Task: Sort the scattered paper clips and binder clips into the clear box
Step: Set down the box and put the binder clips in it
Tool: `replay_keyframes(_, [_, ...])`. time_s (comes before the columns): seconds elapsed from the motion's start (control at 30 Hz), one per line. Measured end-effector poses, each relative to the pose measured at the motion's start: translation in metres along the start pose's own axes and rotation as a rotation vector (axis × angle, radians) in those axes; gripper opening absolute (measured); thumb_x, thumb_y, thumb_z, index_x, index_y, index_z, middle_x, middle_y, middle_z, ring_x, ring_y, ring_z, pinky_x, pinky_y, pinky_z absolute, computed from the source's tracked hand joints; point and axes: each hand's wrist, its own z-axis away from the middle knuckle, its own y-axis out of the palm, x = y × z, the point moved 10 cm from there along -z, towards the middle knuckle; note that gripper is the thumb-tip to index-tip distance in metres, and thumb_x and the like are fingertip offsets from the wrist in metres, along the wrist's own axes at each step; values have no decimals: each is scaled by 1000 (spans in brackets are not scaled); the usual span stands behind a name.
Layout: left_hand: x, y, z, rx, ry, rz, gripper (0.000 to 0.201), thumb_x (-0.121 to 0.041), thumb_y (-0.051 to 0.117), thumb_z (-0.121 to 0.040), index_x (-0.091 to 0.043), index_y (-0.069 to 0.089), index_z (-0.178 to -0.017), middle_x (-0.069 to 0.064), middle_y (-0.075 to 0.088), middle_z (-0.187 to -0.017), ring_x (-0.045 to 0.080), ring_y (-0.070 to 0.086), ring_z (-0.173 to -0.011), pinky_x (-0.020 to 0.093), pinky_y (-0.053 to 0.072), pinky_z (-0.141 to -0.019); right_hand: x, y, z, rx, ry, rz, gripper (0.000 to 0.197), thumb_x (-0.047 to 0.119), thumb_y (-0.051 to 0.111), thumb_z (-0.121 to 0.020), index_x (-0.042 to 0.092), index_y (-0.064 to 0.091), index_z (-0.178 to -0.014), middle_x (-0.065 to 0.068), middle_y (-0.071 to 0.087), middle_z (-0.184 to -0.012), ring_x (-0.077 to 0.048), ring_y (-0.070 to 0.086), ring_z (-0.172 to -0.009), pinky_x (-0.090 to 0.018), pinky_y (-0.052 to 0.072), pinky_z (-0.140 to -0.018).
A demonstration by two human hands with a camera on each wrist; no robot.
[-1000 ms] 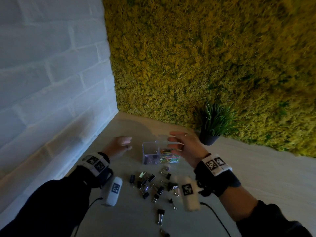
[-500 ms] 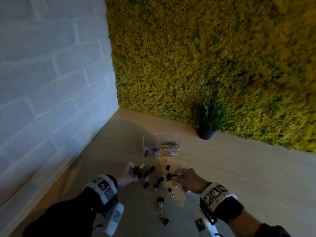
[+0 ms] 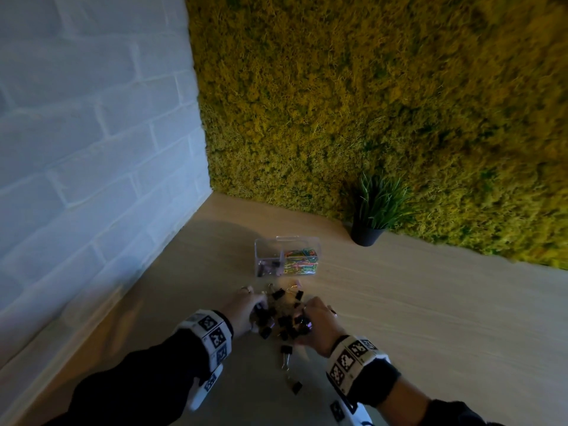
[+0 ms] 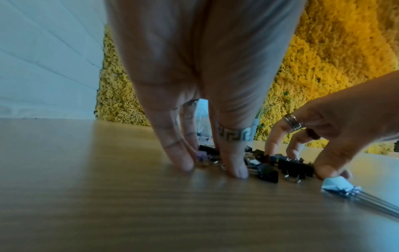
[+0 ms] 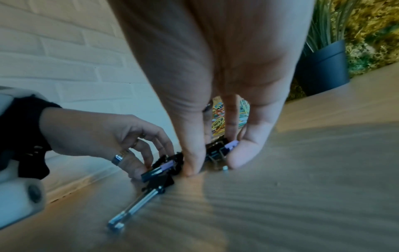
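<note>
Binder clips (image 3: pixel 284 322) raked into one heap, presumably for boxing: left hand (image 3: pixel 242 312) straight-fingered, right hand (image 3: pixel 318 325) curled round several.

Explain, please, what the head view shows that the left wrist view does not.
Only the head view shows the coloured paper clips in the right compartment of the clear box, and the marker bands on both wrists. Only the left wrist view shows the pattern on the ring of the left hand and its fingertips pressed onto the table. Both show the black binder clips heaped between the left hand and the right hand, the moss wall and the white brick wall.
</note>
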Motion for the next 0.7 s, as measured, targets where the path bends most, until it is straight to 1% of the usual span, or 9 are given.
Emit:
replay_keyframes(0.1, [3, -3, -2, -37, -12, 60, 28, -3, 63, -80, -10, 61, -106, 0, 41, -95, 20, 52, -90, 24, 40, -77, 0, -11, -5, -72, 1, -38, 27, 14, 64, -81, 11, 64, -108, -6, 50, -118, -24, 54, -112, -25, 41, -97])
replay_keyframes(0.17, [3, -5, -3, -41, -14, 117, 23, -2, 62, -79, -10, 62, -101, 0, 48, -90, 15, 51, -83, 20, 39, -71, -4, -17, -8, -91, 23, -93, 13, 8, 60, -82, 19, 65, -87, -4, 52, -106, -21, 58, -98, -27, 46, -91])
replay_keyframes(0.27, [3, -8, -2, -46, -29, 119, 22, -1, 62, -78, -8, 63, -98, 0, 52, -87, 12, 51, -83, 21, 39, -71, -12, -24, -9, -113, 64, -187, 38, 7, 63, -80, 36, 44, -63, 1, 51, -97, -15, 55, -85, -22, 49, -79])
replay_keyframes(0.33, [2, -9, -2, -52, -49, 105, 23, -2, 64, -78, -9, 62, -99, 0, 50, -89, 12, 50, -83, 22, 38, -70, -18, -29, -10, -112, 81, -199, 39, 8, 63, -80, 36, 43, -62, 2, 53, -92, -17, 58, -84, -23, 49, -77])
replay_keyframes(0.4, [3, -9, -3, -46, -70, 100, 20, -6, 65, -79, -14, 59, -96, 1, 47, -91, 14, 48, -83, 22, 37, -69, -29, -32, -12, -105, 112, -296, 35, 6, 63, -79, 33, 48, -64, 3, 57, -80, -16, 60, -73, -22, 52, -66])
replay_keyframes(0.47, [9, -6, -5, -26, -101, 104, 20, -11, 66, -79, -19, 52, -92, 2, 46, -95, 15, 48, -84, 22, 36, -69, -41, -34, -14, -104, 154, -511, 28, 3, 64, -81, 26, 56, -67, 4, 59, -69, -9, 61, -54, -18, 53, -51])
replay_keyframes(0.53, [15, -3, -7, 8, -131, 84, 21, -17, 66, -81, -15, 54, -99, 1, 46, -95, 15, 46, -85, 24, 36, -71, -49, -33, -12, -80, 194, -791, 23, -4, 61, -84, 14, 58, -70, -4, 58, -64, -5, 57, -38, -18, 52, -42])
replay_keyframes(0.6, [17, -1, -9, 47, -144, 53, 21, -20, 64, -84, -13, 52, -100, -5, 43, -85, 15, 43, -84, 19, 34, -64, -53, -30, -10, -64, 236, -1050, 21, -9, 54, -87, 6, 58, -72, -8, 58, -60, -9, 56, -36, -19, 52, -40])
replay_keyframes(0.7, [14, -2, -11, 54, -117, 59, 18, -18, 62, -87, -18, 43, -87, -13, 34, -73, 7, 41, -66, 13, 27, -50, -62, -22, -5, -105, 321, -1478, 17, -4, 49, -91, 1, 60, -79, -8, 64, -57, -13, 61, -48, -21, 55, -46])
